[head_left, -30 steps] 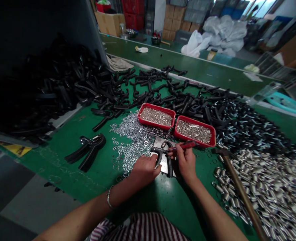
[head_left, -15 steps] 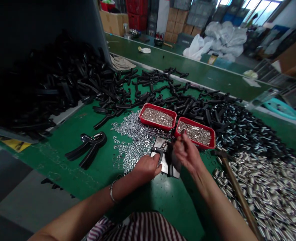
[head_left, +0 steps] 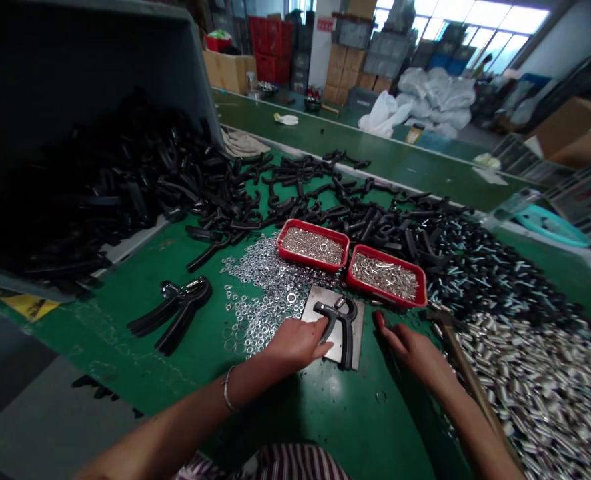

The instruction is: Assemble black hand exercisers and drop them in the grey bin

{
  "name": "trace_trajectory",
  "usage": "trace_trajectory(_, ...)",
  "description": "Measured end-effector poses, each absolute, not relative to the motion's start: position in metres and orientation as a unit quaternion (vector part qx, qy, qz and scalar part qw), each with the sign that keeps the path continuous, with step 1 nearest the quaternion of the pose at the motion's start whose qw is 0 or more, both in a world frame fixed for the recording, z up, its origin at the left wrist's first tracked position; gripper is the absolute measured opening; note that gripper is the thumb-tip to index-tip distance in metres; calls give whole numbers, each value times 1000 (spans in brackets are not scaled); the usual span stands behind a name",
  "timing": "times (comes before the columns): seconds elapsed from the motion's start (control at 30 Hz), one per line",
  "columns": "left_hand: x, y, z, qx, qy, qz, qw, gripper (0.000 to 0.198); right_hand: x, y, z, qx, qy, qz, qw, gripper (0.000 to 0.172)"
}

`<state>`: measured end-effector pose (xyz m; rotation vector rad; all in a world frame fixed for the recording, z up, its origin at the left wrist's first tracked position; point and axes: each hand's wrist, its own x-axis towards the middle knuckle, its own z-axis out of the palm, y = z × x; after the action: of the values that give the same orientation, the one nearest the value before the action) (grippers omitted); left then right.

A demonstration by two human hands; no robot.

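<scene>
My left hand (head_left: 298,341) lies on a black hand grip exerciser (head_left: 339,331), fingers over its left arm, pressing it against a steel plate (head_left: 331,325). My right hand (head_left: 409,353) is to the right of the plate, off the grip. A small red tool end (head_left: 378,320) shows at its fingertips, and the rest of that tool is hidden. A wooden-handled hammer (head_left: 468,373) lies just beyond my right hand. Loose steel washers (head_left: 260,300) spread left of the plate.
Two red trays (head_left: 312,245) (head_left: 385,275) of small metal parts stand beyond the plate. Black grip handles (head_left: 125,200) heap at left, with two assembled grips (head_left: 178,315) nearby. Black-and-steel bolts (head_left: 485,267) and silver sleeves (head_left: 535,393) cover the right.
My right hand has left the grip and moved right and toward me, with the red tool mostly hidden in it. My left hand stays on the grip. The view has tilted slightly.
</scene>
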<state>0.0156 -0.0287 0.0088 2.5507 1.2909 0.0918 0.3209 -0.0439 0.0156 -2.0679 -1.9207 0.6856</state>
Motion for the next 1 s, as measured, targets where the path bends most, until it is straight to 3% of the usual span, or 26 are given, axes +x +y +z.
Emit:
trace_trajectory(0.1,8,1,26,885,440,58,140,37,335,-29,29,-687,-700,131,145,37)
trace_trajectory(0.2,1,60,47,875,459,134,69,29,310,10,49,-600,-772,103,182,28)
trace_trajectory(0.3,-1,128,62,855,513,80,-16,23,258,65,66,-524,-842,22,127,21)
trace_trajectory(0.4,-2,169,64,843,537,28,-29,18,210,118,70,-484,-872,-15,66,17)
trace_trajectory(0.53,-8,171,51,848,528,30,-45,23,186,157,57,-482,-874,-7,53,9)
trace_trajectory(0.7,-8,157,40,844,523,80,-88,26,191,158,39,-503,-861,8,77,13)
trace_trajectory(1.0,-10,158,37,848,506,156,-26,24,189,148,41,-549,-809,63,199,11)
